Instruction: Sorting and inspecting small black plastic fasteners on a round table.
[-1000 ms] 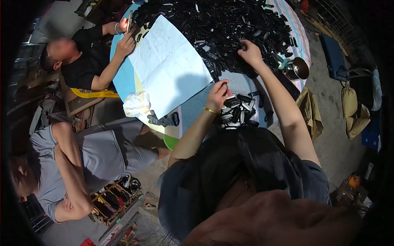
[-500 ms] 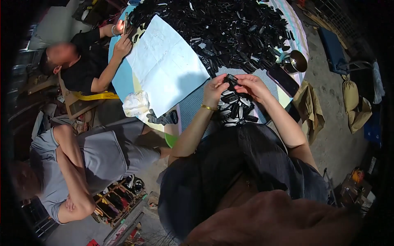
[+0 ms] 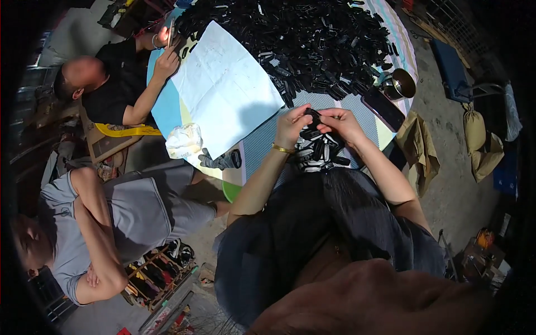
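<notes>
Between both hands, just above the near side of the table, is a small black plastic piece (image 3: 314, 116). My left hand (image 3: 290, 128) pinches it from the left, with a gold-coloured bracelet at that wrist. From the right, the thumb and fingers of my right hand (image 3: 343, 125) close on the same piece. Fingertips hide part of its shape. Directly below lies a small heap of black and whitish elongated pieces (image 3: 321, 152), close to my body. A far larger pile of similar black pieces (image 3: 312, 47) covers the far part of the table.
A creased white sheet (image 3: 223, 92) lies left of my hands, near a crumpled white packet (image 3: 184, 140) and a dark grey glove (image 3: 220, 160). To the right are a dark phone (image 3: 383, 109) and a metal cup (image 3: 398, 85). Two people (image 3: 120, 84) are at the left.
My fingers have shifted slightly around the black piece, and it has turned and sits a little lower. Both hands stay in nearly the same place.
</notes>
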The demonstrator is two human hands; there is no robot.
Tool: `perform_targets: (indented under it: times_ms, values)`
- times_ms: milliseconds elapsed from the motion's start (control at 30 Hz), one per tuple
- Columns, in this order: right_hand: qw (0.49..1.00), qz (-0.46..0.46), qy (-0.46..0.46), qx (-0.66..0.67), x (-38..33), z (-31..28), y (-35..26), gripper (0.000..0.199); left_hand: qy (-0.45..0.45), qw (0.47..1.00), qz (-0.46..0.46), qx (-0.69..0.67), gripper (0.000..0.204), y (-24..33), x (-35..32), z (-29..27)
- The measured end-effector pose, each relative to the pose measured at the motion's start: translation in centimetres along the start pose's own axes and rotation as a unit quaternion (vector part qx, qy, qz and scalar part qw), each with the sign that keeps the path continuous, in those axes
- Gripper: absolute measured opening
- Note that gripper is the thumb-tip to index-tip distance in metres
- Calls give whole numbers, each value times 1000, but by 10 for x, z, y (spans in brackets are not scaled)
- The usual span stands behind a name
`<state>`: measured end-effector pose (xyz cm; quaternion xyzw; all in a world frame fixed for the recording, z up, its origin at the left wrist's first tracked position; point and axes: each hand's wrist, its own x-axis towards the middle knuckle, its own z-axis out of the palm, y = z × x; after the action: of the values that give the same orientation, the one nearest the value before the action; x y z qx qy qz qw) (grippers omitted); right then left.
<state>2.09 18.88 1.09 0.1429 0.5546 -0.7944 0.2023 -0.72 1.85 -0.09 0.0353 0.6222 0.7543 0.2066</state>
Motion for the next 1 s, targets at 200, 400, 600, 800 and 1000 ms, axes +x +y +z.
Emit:
perform_targets:
  times_ms: [200, 400, 600, 800, 1000]
  values:
    - [990, -119, 16, -70, 3, 9, 26, 30, 22, 998, 56, 20, 25, -14, 1, 3]
    - [975, -79, -43, -202, -2, 5, 12, 18, -49, 996, 69, 6, 22, 2, -4, 1]
    - [965, -132, 3, -226, -1, 8, 33, 20, -59, 997, 40, 21, 21, 10, -4, 3]
    - [954, -44, -92, -282, 31, -56, -9, 22, -180, 971, -91, 129, 25, -8, 2, 1]
    - [769, -260, 225, -539, 89, -82, -52, 19, -356, 875, 3, 328, 29, -11, 21, 11]
